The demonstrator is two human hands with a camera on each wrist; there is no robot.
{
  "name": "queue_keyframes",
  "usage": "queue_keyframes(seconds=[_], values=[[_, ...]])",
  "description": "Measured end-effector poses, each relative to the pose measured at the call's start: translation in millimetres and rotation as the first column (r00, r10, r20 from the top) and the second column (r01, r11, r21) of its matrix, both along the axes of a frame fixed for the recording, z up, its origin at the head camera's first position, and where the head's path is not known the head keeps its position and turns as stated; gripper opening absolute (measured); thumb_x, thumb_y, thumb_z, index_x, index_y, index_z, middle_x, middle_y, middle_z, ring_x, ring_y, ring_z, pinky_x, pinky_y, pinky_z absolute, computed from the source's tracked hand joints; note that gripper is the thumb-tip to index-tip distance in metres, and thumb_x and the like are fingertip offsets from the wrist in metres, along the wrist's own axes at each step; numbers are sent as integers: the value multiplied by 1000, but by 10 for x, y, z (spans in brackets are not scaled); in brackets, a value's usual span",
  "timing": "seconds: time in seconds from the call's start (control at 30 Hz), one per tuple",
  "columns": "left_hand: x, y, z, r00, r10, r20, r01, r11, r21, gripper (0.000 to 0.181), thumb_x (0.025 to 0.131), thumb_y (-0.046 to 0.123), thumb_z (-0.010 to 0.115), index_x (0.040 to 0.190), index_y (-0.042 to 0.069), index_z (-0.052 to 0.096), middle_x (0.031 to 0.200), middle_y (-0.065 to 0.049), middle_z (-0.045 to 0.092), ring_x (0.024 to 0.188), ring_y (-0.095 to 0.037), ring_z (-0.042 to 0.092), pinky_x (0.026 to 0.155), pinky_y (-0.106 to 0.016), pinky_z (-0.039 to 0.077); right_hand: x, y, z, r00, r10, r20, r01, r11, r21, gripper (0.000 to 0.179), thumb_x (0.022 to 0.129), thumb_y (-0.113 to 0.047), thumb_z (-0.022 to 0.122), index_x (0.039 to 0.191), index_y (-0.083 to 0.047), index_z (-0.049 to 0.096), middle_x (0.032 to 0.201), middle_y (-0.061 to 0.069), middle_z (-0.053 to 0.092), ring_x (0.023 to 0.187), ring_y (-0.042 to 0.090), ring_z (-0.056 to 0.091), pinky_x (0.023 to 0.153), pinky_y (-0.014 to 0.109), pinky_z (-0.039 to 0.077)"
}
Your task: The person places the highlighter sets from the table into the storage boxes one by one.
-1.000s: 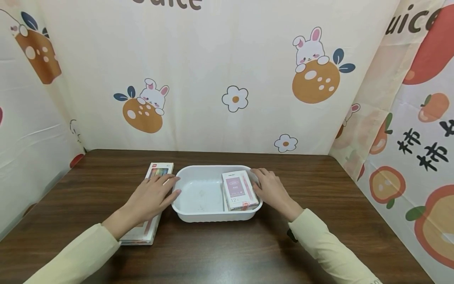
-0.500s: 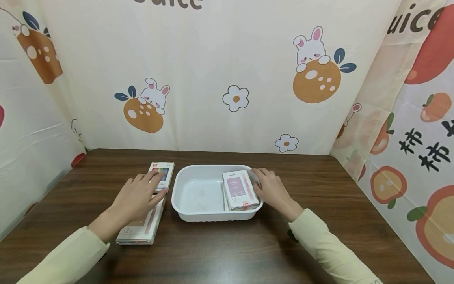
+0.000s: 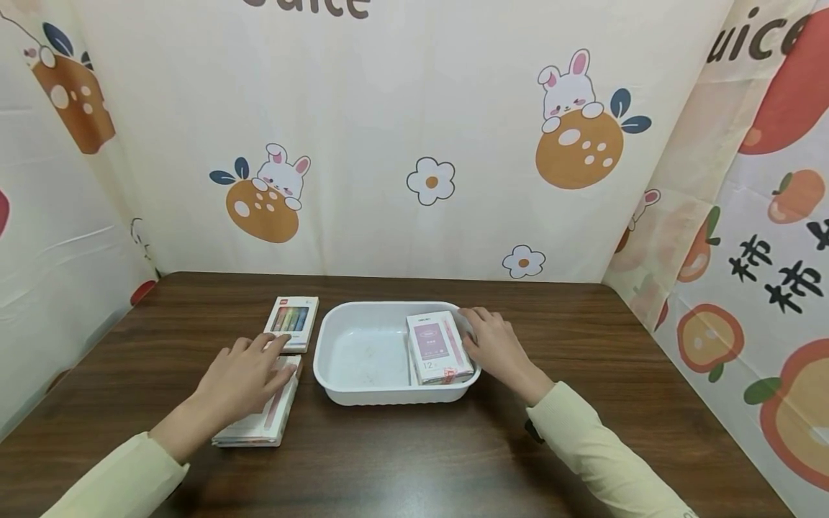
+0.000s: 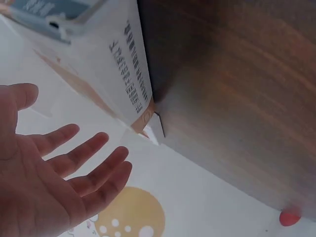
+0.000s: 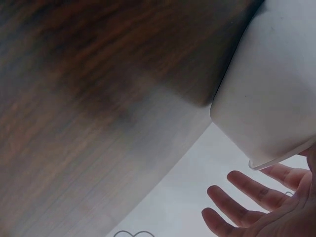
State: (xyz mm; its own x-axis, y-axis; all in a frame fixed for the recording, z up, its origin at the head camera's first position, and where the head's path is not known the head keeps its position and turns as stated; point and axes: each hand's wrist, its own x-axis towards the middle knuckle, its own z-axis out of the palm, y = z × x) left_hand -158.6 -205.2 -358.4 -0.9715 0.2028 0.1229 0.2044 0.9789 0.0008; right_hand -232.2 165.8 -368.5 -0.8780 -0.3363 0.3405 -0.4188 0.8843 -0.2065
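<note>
My left hand [image 3: 242,378] hovers low over two piles of flat white boxes, fingers spread and relaxed, nothing gripped. The far box [image 3: 293,322] has a window showing a row of coloured sticks. Nearer me lies a stack of white boxes [image 3: 277,414], partly covered by the hand. In the left wrist view, the palm [image 4: 44,192] faces a box side [image 4: 116,64] with dark print. My right hand [image 3: 501,352] rests at the right rim of a white plastic basin [image 3: 388,396], its fingers loosely extended. Inside, at the right, a white box with a lilac panel [image 3: 430,342] leans tilted.
The basin stands mid-table on a dark wood-grain tabletop [image 3: 414,460]. A printed cloth backdrop [image 3: 363,216] rises behind the table's far edge, and more cloth [image 3: 745,374] hangs along the right side.
My left hand has moved from the basin's left rim leftward and nearer me, over the boxes, uncovering the far box. The right hand and basin stay in place.
</note>
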Motion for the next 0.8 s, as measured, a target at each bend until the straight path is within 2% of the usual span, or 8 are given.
queue_keyframes(seconds=[0.1, 0.37, 0.53, 0.8], values=[[25, 2, -40, 1000, 3, -7, -3, 1000, -5, 56, 88, 46, 51, 128, 7, 50, 122, -21, 53, 104, -44, 51, 79, -58, 42, 2, -4, -4, 1000, -2, 0, 2, 1000, 1, 40, 83, -13, 58, 122, -7, 54, 117, 14, 58, 97, 35, 56, 78, 50, 46], [81, 7, -160, 996, -23, -85, 25, 1000, 16, 57, 84, 52, 55, 122, 10, 53, 109, -17, 56, 91, -42, 53, 68, -55, 45, 2, -6, -7, 1000, -7, 10, 7, 1000, -1, 40, 84, -13, 57, 123, -7, 53, 118, 14, 58, 98, 35, 56, 79, 51, 46], [87, 17, -191, 997, -10, -82, 11, 1000, 14, 60, 82, 55, 55, 123, 11, 53, 108, -18, 53, 85, -41, 53, 66, -53, 45, 1, -10, -13, 1000, -4, -10, 4, 1000, -4, 40, 83, -12, 58, 122, -6, 54, 117, 14, 59, 96, 35, 57, 77, 50, 46], [80, 13, -245, 999, 6, -43, -4, 1000, 28, 70, 79, 62, 55, 128, 11, 50, 113, -18, 52, 80, -40, 53, 65, -52, 45, 15, -13, -1, 1000, -10, -2, 10, 1000, -4, 40, 83, -13, 58, 122, -7, 54, 117, 14, 59, 97, 34, 56, 78, 50, 46]])
